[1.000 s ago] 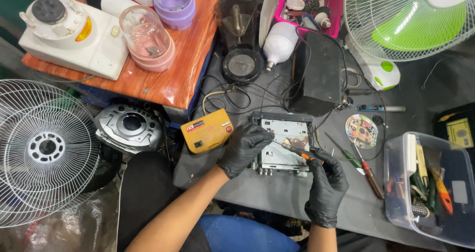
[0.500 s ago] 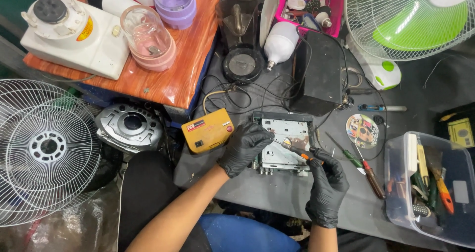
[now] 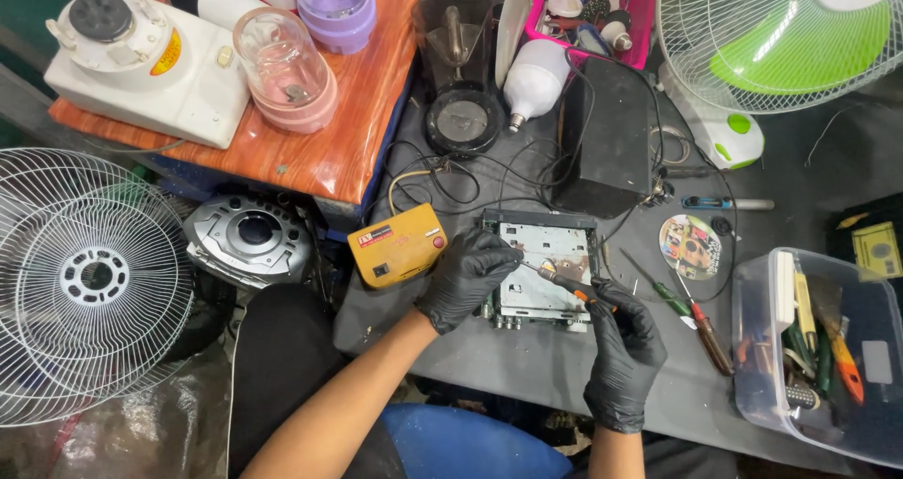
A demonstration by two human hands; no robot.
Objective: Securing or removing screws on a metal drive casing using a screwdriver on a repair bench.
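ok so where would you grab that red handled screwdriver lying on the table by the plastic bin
Grip the red screwdriver by its handle, the thick end nearest the person, coming from above. It lies flat on the grey table, thin shaft pointing away towards the disc. The clear bin crowds its right side, and the green screwdriver lies to its left.

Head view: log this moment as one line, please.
left hand: steadies metal chassis | right hand: holds orange-handled screwdriver, tip on chassis | grey table
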